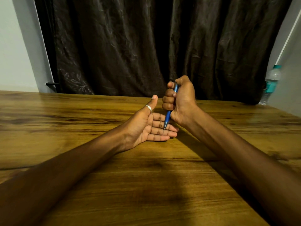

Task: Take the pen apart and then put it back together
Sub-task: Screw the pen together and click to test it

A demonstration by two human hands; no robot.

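A blue pen [167, 117] stands nearly upright in my right hand [180, 101], which is closed in a fist around its barrel. Its metal tip points down at the fingers of my left hand [146, 126]. My left hand lies palm up on the wooden table [81, 121], fingers flat and apart, thumb raised with a silver ring on it. The pen's top end shows between my right thumb and forefinger. The middle of the barrel is hidden inside the fist.
A dark brown curtain [146, 46] hangs behind the table's far edge. A clear water bottle [271, 84] with a teal label stands at the far right by the wall. Both forearms rest over the table's near part.
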